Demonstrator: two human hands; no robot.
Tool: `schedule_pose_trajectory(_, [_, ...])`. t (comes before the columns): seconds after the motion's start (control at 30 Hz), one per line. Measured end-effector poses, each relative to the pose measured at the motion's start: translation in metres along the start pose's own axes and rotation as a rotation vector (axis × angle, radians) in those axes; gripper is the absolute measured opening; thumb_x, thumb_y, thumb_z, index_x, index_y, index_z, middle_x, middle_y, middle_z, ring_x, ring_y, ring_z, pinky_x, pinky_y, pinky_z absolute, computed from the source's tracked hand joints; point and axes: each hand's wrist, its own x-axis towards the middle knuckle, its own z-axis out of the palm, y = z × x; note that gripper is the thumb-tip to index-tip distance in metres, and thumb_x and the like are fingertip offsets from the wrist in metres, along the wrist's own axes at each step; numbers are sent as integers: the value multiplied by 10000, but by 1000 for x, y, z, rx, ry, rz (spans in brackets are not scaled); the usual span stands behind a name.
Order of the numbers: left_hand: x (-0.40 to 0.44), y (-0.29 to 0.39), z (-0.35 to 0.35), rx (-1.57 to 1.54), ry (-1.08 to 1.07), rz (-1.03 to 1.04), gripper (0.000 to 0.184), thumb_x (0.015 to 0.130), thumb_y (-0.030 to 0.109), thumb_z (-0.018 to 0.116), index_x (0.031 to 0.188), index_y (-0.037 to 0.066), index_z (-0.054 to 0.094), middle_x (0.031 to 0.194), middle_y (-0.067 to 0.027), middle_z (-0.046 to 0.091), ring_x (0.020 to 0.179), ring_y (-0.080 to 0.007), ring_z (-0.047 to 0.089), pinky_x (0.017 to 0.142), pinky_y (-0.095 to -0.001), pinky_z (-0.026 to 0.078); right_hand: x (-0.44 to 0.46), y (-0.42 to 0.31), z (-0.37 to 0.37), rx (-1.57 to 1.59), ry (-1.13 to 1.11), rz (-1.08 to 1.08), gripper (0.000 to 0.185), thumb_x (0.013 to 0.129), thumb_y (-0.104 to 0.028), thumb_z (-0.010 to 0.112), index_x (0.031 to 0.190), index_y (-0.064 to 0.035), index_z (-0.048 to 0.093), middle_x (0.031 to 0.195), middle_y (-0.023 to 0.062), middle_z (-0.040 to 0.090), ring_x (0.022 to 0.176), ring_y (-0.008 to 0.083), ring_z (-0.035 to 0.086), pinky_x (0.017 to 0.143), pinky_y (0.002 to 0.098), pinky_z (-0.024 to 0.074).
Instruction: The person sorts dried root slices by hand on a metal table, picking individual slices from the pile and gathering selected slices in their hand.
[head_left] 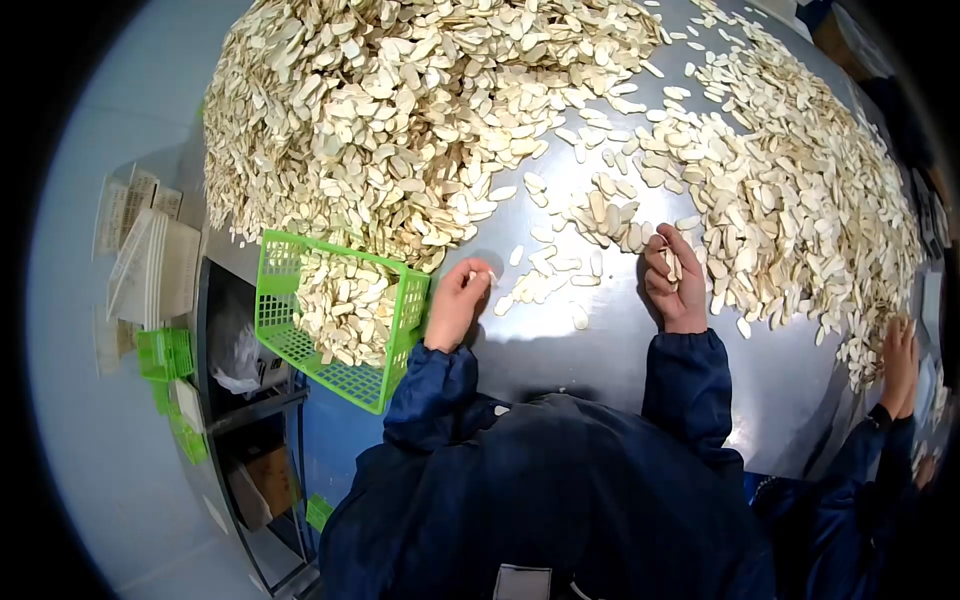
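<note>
Pale, flat oval slices lie heaped in a large pile [400, 110] on a metal table [530, 350]. My left hand [460, 303] is closed in a pinch on a pale slice, just right of a green basket [402, 320]. That basket is tilted and partly filled with slices [347, 305]. Over the table, my right hand [678, 280] has its fingers curled around some slices, beside the left edge of a second pile [770, 210]. A small group of loose slices [545, 275] lies between my two hands.
A co-worker's hands [899, 368] are at the right pile's lower edge. White stacked trays [160, 265] and small green baskets [165, 355] stand at the far left. Below the table's left edge, a dark shelf frame [255, 408] holds a plastic bag and a cardboard box [270, 480].
</note>
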Motion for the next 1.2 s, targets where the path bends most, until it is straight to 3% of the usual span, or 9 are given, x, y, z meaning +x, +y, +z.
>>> schedule_pose_trajectory(0.13, [17, 9, 3, -678, -121, -98, 119, 963, 150, 472, 984, 64, 551, 783, -2, 546, 692, -116, 508, 629, -228, 437, 0, 1, 2, 6, 12, -2, 191, 961, -143, 496, 1088, -10, 548, 883, 58, 567, 585, 88, 432, 360, 179, 272])
schedule_pose_trajectory(0.3, [40, 20, 13, -802, -170, -97, 106, 946, 155, 506, 935, 60, 552, 807, -21, 576, 686, -128, 527, 618, -248, 446, -1, 1, 3, 0, -18, -10, 194, 965, -150, 492, 1093, -12, 539, 881, 58, 556, 586, 84, 429, 364, 177, 271])
schedule_pose_trajectory(0.43, [48, 12, 23, 371, 102, 242, 147, 809, 110, 669, 841, 7, 569, 765, -64, 595, 681, -191, 551, 616, -293, 435, -2, 0, 4, -34, 39, -28, 199, 962, -156, 498, 1098, -13, 530, 878, 56, 554, 591, 84, 436, 367, 180, 272])
schedule_pose_trajectory(0.53, [40, 12, 38, 773, 214, 592, 160, 781, 88, 682, 856, 9, 565, 683, -45, 507, 664, -124, 503, 612, -283, 422, -1, 1, 3, -20, 28, -22, 197, 960, -157, 502, 1094, -16, 533, 885, 56, 560, 591, 85, 437, 368, 180, 271])
schedule_pose_trajectory(0.63, [34, 17, 42, 789, 131, 545, 155, 786, 89, 672, 856, 15, 556, 701, -65, 506, 675, -132, 510, 612, -297, 421, 0, -1, -1, -19, 10, -11, 198, 955, -159, 510, 1090, -16, 538, 890, 54, 572, 590, 86, 434, 369, 178, 270])
schedule_pose_trajectory(0.73, [33, 11, 37, 521, 32, 427, 126, 787, 51, 653, 851, 16, 550, 681, -62, 513, 605, -194, 489, 584, -305, 409, -1, -1, -1, -10, 11, -10, 198, 955, -158, 511, 1088, -15, 538, 889, 53, 574, 592, 87, 432, 370, 178, 271])
schedule_pose_trajectory(0.87, [11, 16, 21, -61, -113, -43, 142, 848, 56, 531, 977, 37, 589, 712, 71, 472, 624, -28, 428, 552, -182, 330, -1, -1, -2, 8, 15, -7, 195, 954, -157, 510, 1088, -17, 537, 894, 55, 572, 595, 88, 430, 372, 176, 272])
schedule_pose_trajectory(1.03, [-20, 0, 44, 308, -380, 153, 239, 891, 70, 494, 1086, 32, 627, 768, 31, 485, 638, -47, 414, 556, -195, 326, 0, -3, 0, 8, 23, -25, 197, 954, -161, 513, 1091, -21, 535, 884, 52, 566, 590, 85, 426, 366, 176, 263])
schedule_pose_trajectory(1.2, [1, 4, 25, -622, -497, -215, 179, 934, 117, 466, 958, -14, 587, 802, -26, 525, 684, -93, 476, 546, -182, 358, -3, -9, 0, 45, 11, -47, 182, 958, -165, 519, 1072, -25, 533, 856, 39, 550, 572, 76, 418, 357, 177, 247])
